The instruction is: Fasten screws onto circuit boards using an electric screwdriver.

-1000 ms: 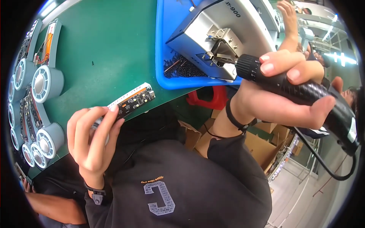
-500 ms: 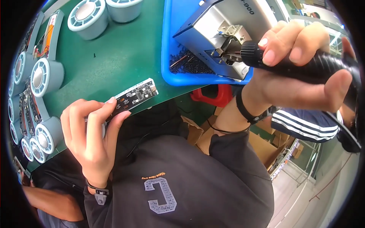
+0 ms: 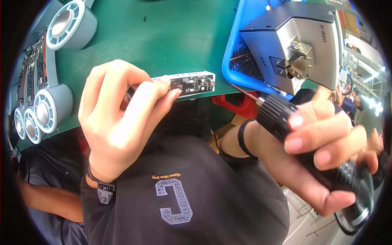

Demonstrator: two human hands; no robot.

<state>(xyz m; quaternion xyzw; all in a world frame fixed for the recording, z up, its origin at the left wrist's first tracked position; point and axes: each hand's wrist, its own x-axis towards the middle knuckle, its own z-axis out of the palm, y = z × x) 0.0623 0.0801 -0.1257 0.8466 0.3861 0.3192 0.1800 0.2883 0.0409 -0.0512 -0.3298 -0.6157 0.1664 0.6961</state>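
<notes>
My left hand (image 3: 118, 110) pinches a narrow black circuit board (image 3: 196, 84) set in a white housing, above the bench edge. The hand covers the housing's left end. My right hand (image 3: 326, 139) is wrapped round a black electric screwdriver (image 3: 277, 116). Its thin bit points up and left, a short gap from the board's right end. Whether a screw sits on the bit tip is too small to tell. Beyond the screwdriver stands a silver screw feeder (image 3: 261, 53) in a blue tray (image 3: 227, 69) with many small dark screws.
Light-blue units with round spoked ends (image 3: 71, 24) stand at the left on the green bench (image 3: 171, 41), some with circuit boards showing. A loose screw (image 3: 144, 18) lies at the back. A red object (image 3: 237, 105) is below the bench edge. Another person's arm (image 3: 51, 202) is at lower left.
My right hand has drawn the screwdriver away from the screw feeder, down toward the board. My left hand has shifted right with the board, now held more level. The view has also turned.
</notes>
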